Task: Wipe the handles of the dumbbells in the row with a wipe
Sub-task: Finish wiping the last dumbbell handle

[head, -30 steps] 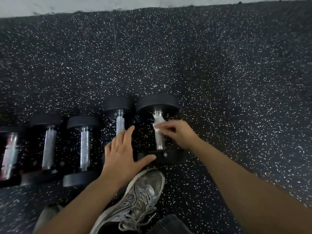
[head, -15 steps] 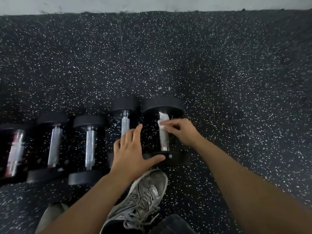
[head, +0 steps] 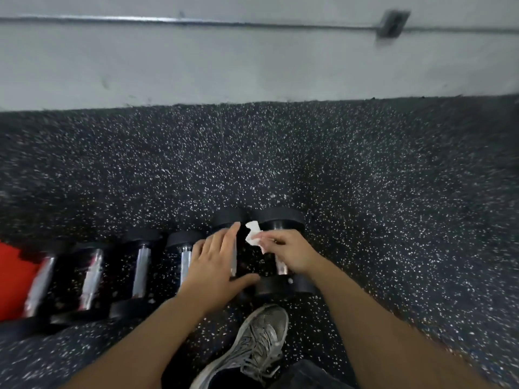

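Several black dumbbells with chrome handles lie side by side on the speckled floor. The rightmost dumbbell (head: 282, 217) shows its handle (head: 280, 266) just below my right hand (head: 289, 252), which pinches a crumpled white wipe (head: 254, 235) a little left of that handle, over the gap between the two right dumbbells. My left hand (head: 217, 261) lies flat with fingers spread over the second dumbbell from the right (head: 229, 216), hiding most of its handle, thumb reaching toward the rightmost dumbbell's near head (head: 283, 286). Other handles (head: 140, 272) stand to the left.
A grey sneaker (head: 257, 341) on my foot stands just in front of the rightmost dumbbell. A red object (head: 12, 279) sits at the far left edge. A pale wall (head: 252, 66) with a conduit and box runs along the back. Speckled rubber floor (head: 393, 206) stretches right.
My right hand has lifted the wipe off the rightmost handle and shifted it left toward the gap. The camera has tilted up, bringing the wall into view. My left hand stays on the neighbouring dumbbell.
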`<action>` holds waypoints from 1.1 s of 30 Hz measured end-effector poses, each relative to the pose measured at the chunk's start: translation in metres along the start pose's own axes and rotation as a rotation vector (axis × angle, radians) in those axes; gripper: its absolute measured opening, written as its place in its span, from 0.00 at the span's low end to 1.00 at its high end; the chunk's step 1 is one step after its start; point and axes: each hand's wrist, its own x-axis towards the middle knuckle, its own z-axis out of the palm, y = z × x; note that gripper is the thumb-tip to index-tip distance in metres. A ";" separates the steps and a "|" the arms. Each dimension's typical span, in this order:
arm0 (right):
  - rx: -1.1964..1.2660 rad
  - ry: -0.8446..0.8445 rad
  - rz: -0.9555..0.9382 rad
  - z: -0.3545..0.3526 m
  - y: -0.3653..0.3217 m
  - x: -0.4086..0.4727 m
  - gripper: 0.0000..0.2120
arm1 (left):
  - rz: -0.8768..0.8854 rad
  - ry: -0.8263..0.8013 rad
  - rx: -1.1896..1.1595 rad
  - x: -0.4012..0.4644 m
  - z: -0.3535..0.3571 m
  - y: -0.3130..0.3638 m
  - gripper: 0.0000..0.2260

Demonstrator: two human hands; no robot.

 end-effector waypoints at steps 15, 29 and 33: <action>0.118 0.119 -0.329 0.136 -0.289 -0.041 0.10 | -0.046 0.459 0.144 -0.163 -0.254 -0.136 0.48; 0.041 -0.095 -0.431 0.368 -0.454 -0.006 0.11 | -0.487 0.583 0.192 -0.344 -0.335 -0.312 0.51; -0.010 -0.248 -0.406 0.389 -0.472 -0.003 0.24 | -0.524 0.566 0.175 -0.354 -0.350 -0.324 0.52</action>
